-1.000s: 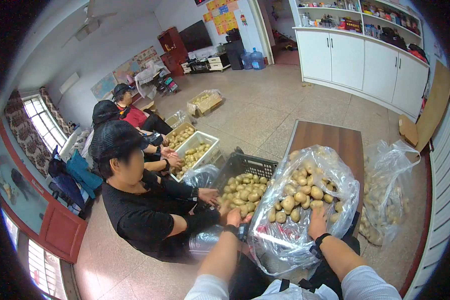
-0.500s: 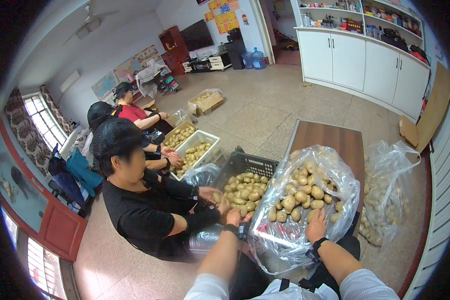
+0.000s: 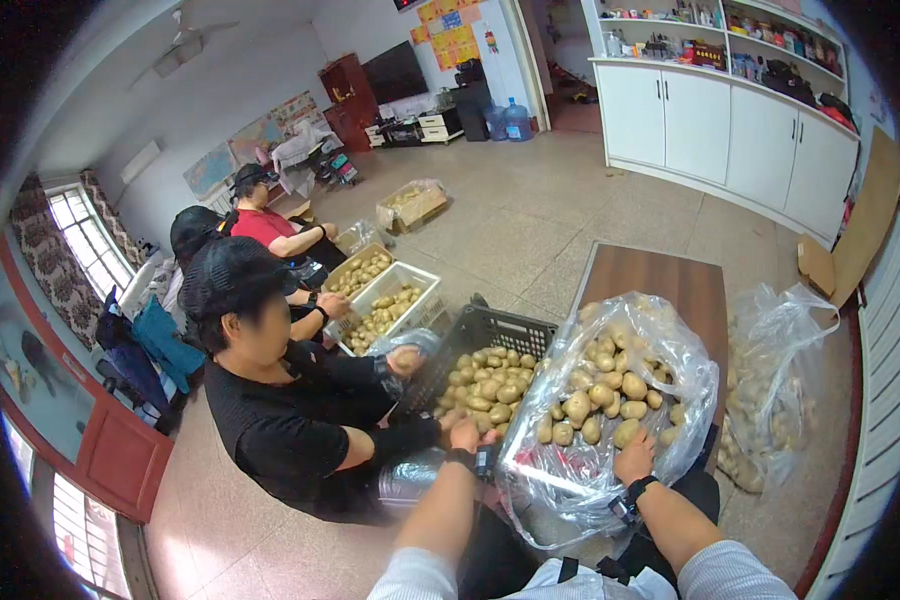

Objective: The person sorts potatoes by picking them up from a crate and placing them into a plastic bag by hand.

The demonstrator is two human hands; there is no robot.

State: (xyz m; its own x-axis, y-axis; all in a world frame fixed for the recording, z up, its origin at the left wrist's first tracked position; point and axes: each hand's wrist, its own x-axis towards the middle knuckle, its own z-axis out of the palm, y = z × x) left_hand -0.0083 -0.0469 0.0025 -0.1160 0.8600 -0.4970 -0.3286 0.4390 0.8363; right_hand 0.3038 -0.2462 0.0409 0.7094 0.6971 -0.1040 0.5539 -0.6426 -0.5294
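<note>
My left hand (image 3: 466, 436) is at the near edge of a dark plastic crate (image 3: 440, 345) full of potatoes, close beside a co-worker's hand. Its fingers are curled, and whatever they hold is hidden. My right hand (image 3: 634, 459) reaches into a clear plastic bag (image 3: 695, 400) of potatoes, with its fingertips closed on one potato (image 3: 626, 433) at the near side of the pile. More potatoes (image 3: 602, 392) lie behind it in the open bag. The bag rests over a dark brown tabletop (image 3: 660, 275).
A co-worker in black (image 3: 270, 410) sits at my left, beside the crate. Two more people sit farther back by a white crate (image 3: 425, 300) and a cardboard box (image 3: 365, 255) of potatoes. Another bag of potatoes (image 3: 775, 385) stands on the floor at right.
My right hand has drawn its fingers in at the near potato, which now shows more fully. The co-worker's far hand has lifted away from the crate toward the left. My left hand barely moved.
</note>
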